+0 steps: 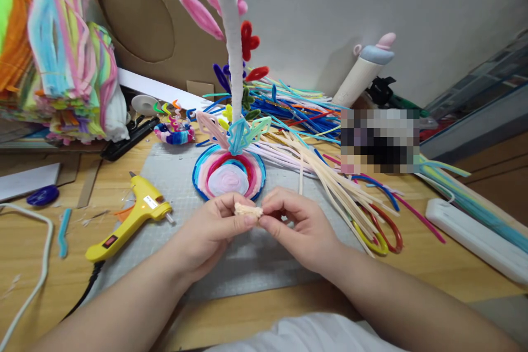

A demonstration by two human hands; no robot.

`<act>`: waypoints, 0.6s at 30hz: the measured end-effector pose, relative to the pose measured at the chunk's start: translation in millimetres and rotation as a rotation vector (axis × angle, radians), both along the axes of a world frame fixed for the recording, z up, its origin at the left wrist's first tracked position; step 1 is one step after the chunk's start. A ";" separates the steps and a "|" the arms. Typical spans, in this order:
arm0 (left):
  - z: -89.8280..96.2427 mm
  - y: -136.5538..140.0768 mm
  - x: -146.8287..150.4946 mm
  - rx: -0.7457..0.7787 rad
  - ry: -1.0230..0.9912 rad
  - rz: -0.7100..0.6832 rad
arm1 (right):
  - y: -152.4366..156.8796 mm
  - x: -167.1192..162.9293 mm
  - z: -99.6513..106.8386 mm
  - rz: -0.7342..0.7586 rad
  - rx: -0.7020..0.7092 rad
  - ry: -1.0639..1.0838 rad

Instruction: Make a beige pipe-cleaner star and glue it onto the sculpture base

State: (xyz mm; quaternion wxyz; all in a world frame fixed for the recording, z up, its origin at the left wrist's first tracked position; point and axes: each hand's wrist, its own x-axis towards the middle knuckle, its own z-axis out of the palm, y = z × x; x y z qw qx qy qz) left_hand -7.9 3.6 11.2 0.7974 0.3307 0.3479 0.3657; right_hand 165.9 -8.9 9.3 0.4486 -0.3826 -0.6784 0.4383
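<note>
Over the smooth grey mat [284, 272], left hand [216, 226] and right hand [305, 228] together pinch a short, fuzzy cream piece [248, 209]; beyond, round base [228, 180] of plush concentric rings.

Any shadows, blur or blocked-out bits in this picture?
Head view: the pale bottle throws a soft shadow on the wall; head view: a pixelated patch hides things right of centre; head view: the cream piece between left hand and right hand lacks fine detail.
</note>
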 end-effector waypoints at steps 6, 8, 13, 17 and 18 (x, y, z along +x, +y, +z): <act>-1.1 -0.5 1.1 -0.082 -0.182 -0.034 | -1.3 1.0 -0.2 0.048 0.061 -0.068; -0.8 -0.7 1.1 -0.078 -0.182 -0.024 | -2.5 0.2 0.0 0.013 -0.003 -0.057; 0.8 -1.7 2.1 0.110 0.033 0.053 | -2.4 -0.9 1.1 -0.025 -0.183 -0.040; 1.6 -1.7 2.1 0.279 0.207 0.097 | 1.1 0.9 5.9 -0.003 -0.296 0.023; 1.8 -1.5 1.9 0.280 0.212 0.099 | 2.3 2.0 7.8 0.014 -0.331 0.055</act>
